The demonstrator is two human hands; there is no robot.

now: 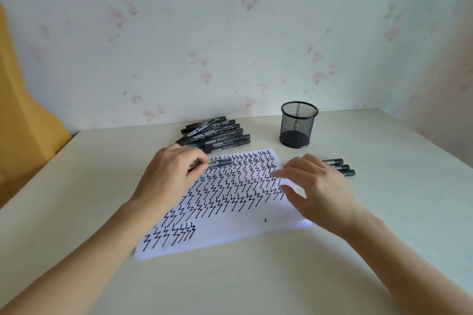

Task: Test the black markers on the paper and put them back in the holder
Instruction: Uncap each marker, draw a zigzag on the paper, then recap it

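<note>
A white paper (238,227) covered in rows of black zigzag marks lies in the middle of the table. My left hand (169,174) pinches a black marker (220,162) that lies level over the paper's upper left part. My right hand (317,186) hovers over the paper's right edge, fingers spread and relaxed, holding nothing. A pile of several black markers (217,134) lies behind the paper. Three more markers (340,167) lie to the right, partly hidden by my right hand. The black mesh holder (298,124) stands upright behind them and looks empty.
The cream table (256,284) meets a flowered wall at the back. Something orange (23,123) stands past the table's left edge.
</note>
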